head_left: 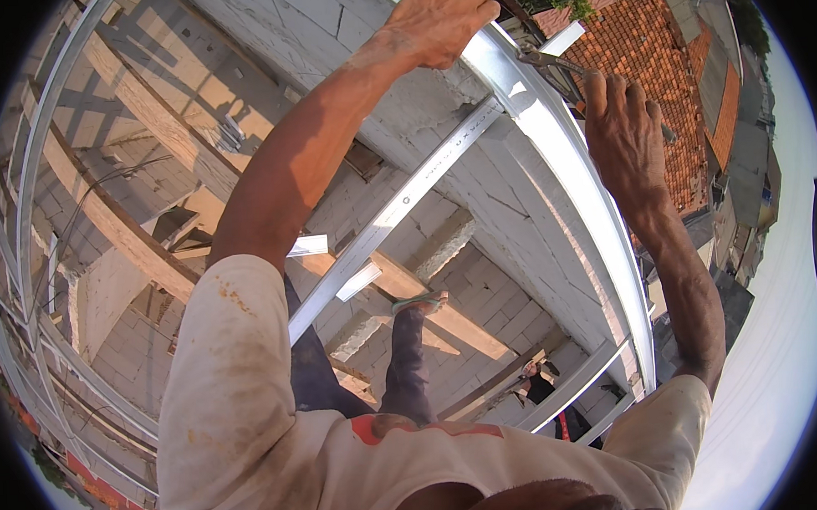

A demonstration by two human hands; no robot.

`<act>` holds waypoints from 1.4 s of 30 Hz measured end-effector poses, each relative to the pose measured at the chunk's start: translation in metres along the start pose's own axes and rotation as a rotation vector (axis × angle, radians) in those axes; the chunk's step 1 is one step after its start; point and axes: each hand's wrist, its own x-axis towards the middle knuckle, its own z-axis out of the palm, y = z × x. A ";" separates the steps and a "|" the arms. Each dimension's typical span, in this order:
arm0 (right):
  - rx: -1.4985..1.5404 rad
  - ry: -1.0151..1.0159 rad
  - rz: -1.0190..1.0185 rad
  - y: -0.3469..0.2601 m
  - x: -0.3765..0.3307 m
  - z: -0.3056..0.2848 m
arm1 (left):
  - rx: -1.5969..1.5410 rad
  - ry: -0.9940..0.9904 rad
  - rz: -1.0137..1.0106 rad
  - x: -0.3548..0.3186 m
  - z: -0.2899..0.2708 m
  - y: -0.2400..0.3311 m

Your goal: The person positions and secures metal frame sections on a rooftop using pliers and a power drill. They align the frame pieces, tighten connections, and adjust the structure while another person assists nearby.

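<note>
A shiny light-steel channel (549,139) runs in a curve along the top of a block wall. Near its upper end my left hand (439,24) curls its fingers round the metal edge. My right hand (627,141) is closed around the handles of a dark pliers-like tool (555,63), whose jaws meet the outer side of the channel. Next to those jaws a short metal piece (563,39) juts outward. A narrower steel strut (397,205) slants down from the channel toward my body.
Below me, wooden beams (448,317) cross above block flooring, and one foot in a sandal (420,302) rests on a beam. More steel framing (31,180) stands at left. Beyond the wall lie tiled roofs (642,72). A partly hidden person (541,377) is lower right.
</note>
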 end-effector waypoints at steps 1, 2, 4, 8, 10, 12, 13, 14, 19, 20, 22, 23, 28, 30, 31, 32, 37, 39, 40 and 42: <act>0.003 0.054 -0.017 0.001 0.000 0.002 | 0.003 0.000 -0.002 0.000 -0.001 -0.001; -0.006 0.036 -0.026 0.004 0.001 0.004 | 0.006 0.025 0.005 -0.001 -0.001 -0.001; -0.022 0.002 -0.049 0.012 0.011 0.013 | 0.016 0.073 0.015 -0.006 -0.002 -0.002; 0.284 0.053 -0.182 0.056 0.027 0.059 | 0.049 -0.065 -0.035 0.004 -0.017 0.010; 0.458 -0.004 -0.280 0.084 0.047 0.081 | -0.011 -0.094 -0.043 0.004 -0.015 0.013; 0.516 0.041 -0.345 0.100 0.066 0.102 | -0.010 0.093 -0.053 0.000 0.005 0.013; 0.535 0.025 -0.338 0.100 0.071 0.109 | 0.002 0.191 -0.059 0.000 0.014 0.007; 0.561 -0.001 -0.332 0.096 0.070 0.112 | -0.004 0.204 -0.050 -0.001 0.015 0.006; 0.348 0.226 -0.276 0.069 0.034 0.100 | -0.018 0.070 -0.067 0.003 -0.009 0.011; 0.251 0.207 -0.210 0.061 0.027 0.091 | -0.013 0.033 -0.080 0.003 -0.019 0.015; 0.061 0.168 -0.074 0.026 0.009 0.050 | -0.002 -0.040 -0.111 0.003 -0.038 0.019; 0.068 0.112 -0.022 0.017 0.000 0.035 | -0.006 -0.081 -0.124 0.008 -0.046 0.025; 0.038 -0.006 0.146 -0.020 -0.020 -0.014 | -0.021 -0.341 -0.235 0.033 -0.078 0.048; -0.015 0.017 0.214 -0.028 -0.027 -0.017 | -0.010 -0.410 -0.283 0.049 -0.074 0.052; 0.008 0.010 0.234 -0.032 -0.017 -0.032 | 0.110 -0.167 -0.219 0.019 -0.034 0.015; 0.049 -0.036 0.201 -0.032 -0.011 -0.028 | 0.216 0.060 -0.142 -0.007 -0.009 -0.011; 0.008 0.112 0.063 0.009 -0.027 0.002 | 0.328 0.036 0.064 0.002 -0.007 -0.016; 0.143 -0.111 0.100 0.023 -0.041 -0.019 | 0.301 -0.007 0.038 0.017 -0.005 -0.015; 0.356 -0.217 0.117 0.022 -0.063 -0.020 | 0.312 -0.089 0.026 0.028 -0.004 -0.004; 0.839 -0.308 0.010 0.010 -0.075 -0.012 | 0.475 -0.289 -0.122 -0.002 -0.055 -0.005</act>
